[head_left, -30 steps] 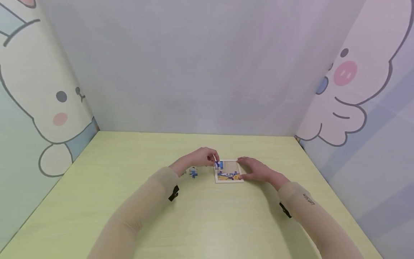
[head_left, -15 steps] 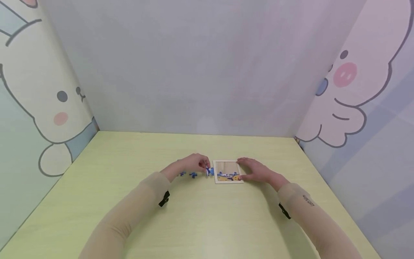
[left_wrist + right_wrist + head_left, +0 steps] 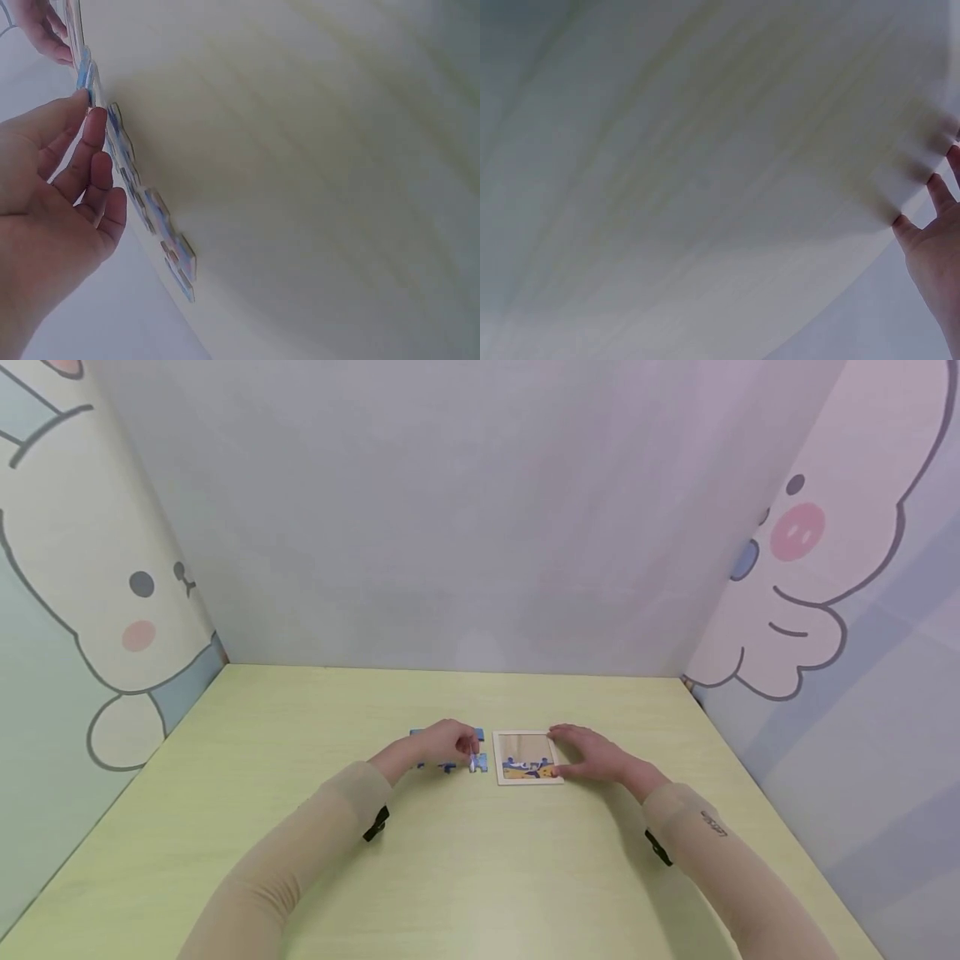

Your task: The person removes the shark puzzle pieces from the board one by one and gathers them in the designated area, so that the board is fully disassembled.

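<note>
A square puzzle tray (image 3: 528, 782) with a pale frame lies on the table. Yellow and blue pieces (image 3: 528, 770) fill its bottom row, and bare wood shows above them. To the left of the tray, my left hand (image 3: 446, 742) pinches a blue-and-white jigsaw piece (image 3: 480, 763) between thumb and forefinger, low over the table. The left wrist view shows that pinched piece (image 3: 85, 79) edge-on. My right hand (image 3: 592, 753) rests at the tray's right side, thumb by the lower corner and fingers at the upper one. In the right wrist view the fingertips (image 3: 901, 222) touch down at the table surface.
Several loose jigsaw pieces (image 3: 169, 229) lie flat in a line under and beside my left hand, partly hidden by it in the head view. One blue piece (image 3: 480, 734) lies just behind its fingers. A pale wall (image 3: 450, 568) closes off the table's back edge.
My left hand has drawn the jigsaw piece from over the tray's upper left corner leftward and down to the table beside it. The right hand stays at the tray.
</note>
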Demonstrator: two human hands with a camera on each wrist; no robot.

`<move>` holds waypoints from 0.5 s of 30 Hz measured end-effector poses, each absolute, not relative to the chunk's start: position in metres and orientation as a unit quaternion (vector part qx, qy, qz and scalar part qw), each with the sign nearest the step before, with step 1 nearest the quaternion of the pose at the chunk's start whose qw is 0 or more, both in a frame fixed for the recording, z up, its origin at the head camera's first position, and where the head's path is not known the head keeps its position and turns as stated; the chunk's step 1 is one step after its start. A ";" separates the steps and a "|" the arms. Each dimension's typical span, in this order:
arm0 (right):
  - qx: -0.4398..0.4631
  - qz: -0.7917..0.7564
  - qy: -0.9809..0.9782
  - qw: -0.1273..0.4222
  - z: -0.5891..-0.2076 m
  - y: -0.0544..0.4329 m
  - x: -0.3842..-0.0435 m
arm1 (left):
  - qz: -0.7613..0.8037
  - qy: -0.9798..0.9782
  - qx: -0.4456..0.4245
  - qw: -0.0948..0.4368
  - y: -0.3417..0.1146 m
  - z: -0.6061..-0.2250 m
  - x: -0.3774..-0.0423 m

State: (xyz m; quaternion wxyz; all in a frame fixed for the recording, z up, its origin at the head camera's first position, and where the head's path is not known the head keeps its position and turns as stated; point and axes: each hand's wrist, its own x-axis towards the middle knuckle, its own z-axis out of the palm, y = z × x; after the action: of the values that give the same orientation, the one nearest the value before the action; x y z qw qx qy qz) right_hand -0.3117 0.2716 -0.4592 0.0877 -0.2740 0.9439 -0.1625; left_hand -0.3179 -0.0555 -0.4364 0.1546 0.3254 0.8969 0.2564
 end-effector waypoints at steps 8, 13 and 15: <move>-0.286 -0.160 0.941 0.088 -0.458 0.271 -0.311 | 0.227 0.918 0.300 0.127 -0.045 -0.430 -0.312; -0.319 -0.172 0.928 0.082 -0.456 0.270 -0.310 | 0.203 0.926 0.300 0.108 -0.032 -0.427 -0.307; -0.331 -0.176 0.923 0.085 -0.456 0.269 -0.309 | 0.186 0.928 0.306 0.102 -0.027 -0.427 -0.306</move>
State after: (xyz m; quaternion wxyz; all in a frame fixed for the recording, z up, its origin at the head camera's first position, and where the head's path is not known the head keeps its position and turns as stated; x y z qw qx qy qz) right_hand -0.3095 0.2689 -0.4559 0.0852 -0.3308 0.9233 -0.1759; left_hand -0.3065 -0.0268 -0.4272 0.1020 0.3055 0.9283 0.1857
